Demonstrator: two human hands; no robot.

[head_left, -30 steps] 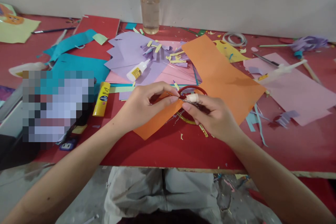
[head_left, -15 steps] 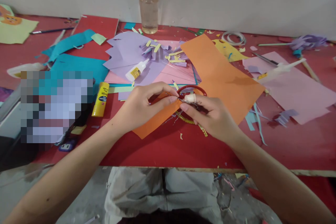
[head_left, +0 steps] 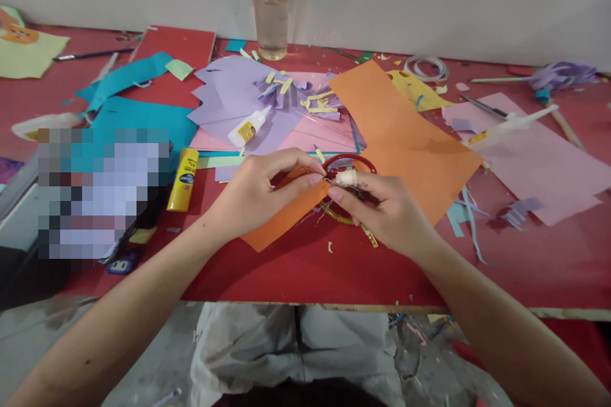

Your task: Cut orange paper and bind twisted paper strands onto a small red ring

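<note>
Pinched thin wire (head_left: 328,180) in left hand (head_left: 270,187), grip closed on it | clamped same wire in right hand (head_left: 394,206), grip also closed, wrapped forefinger opposite thumb | held wire over worktop (head_left: 286,276), beside red loop (head_left: 356,157), near orange paper (head_left: 267,229) | had glue bottle (head_left: 248,129) lying beyond, glue stick (head_left: 183,181) off to left

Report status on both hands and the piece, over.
Left hand and right hand pinching thin wire, fingertips close together. Red loop at fingers. Orange paper partly under hands.
</note>
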